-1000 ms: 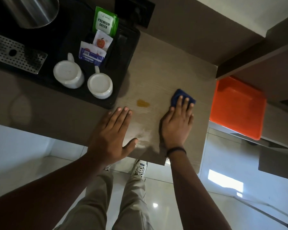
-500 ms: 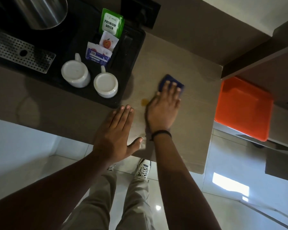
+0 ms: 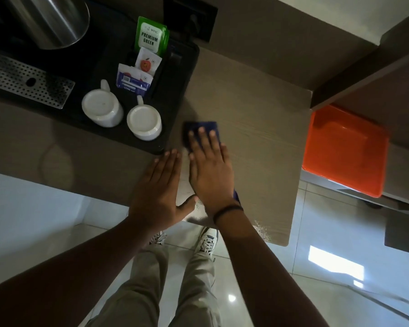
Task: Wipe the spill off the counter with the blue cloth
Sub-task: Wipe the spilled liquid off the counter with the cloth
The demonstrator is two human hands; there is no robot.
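A view from above, looking down along two bare forearms onto a pale wood-grain tabletop (image 3: 257, 109).

The right hand (image 3: 210, 171) lies flat with fingers spread, pressing down on a folded blue cloth (image 3: 202, 128). The cloth pokes out beyond the fingertips, and a small corner of it shows beside the wrist, which wears a dark band. This grip is not closed around the cloth; the open palm pins it to the surface. The cloth sits in the middle of the tabletop, just beside the right edge of a black tray (image 3: 175, 95).

The left hand (image 3: 158, 192) rests flat on the tabletop near its front edge, fingers together and thumb out, holding nothing. Its fingertips come close to the front right corner of the tray.

No spill is visible; if any remains, it is hidden under the cloth or the hand.

On the tray stand two white mugs (image 3: 123, 114), upside down, with tea sachets (image 3: 149, 38) behind them. A steel kettle (image 3: 50, 22) sits at the back left. An orange tray (image 3: 345, 149) rests on a lower surface past the tabletop's right edge.

The step in hand appears to be the wiping pass itself. To do it well, keep even pressure through the whole palm, sweep in overlapping strokes away from the tray so liquid is not pushed under its edge, and lift the cloth to check for any streak left behind. The left hand is well placed to steady the body.
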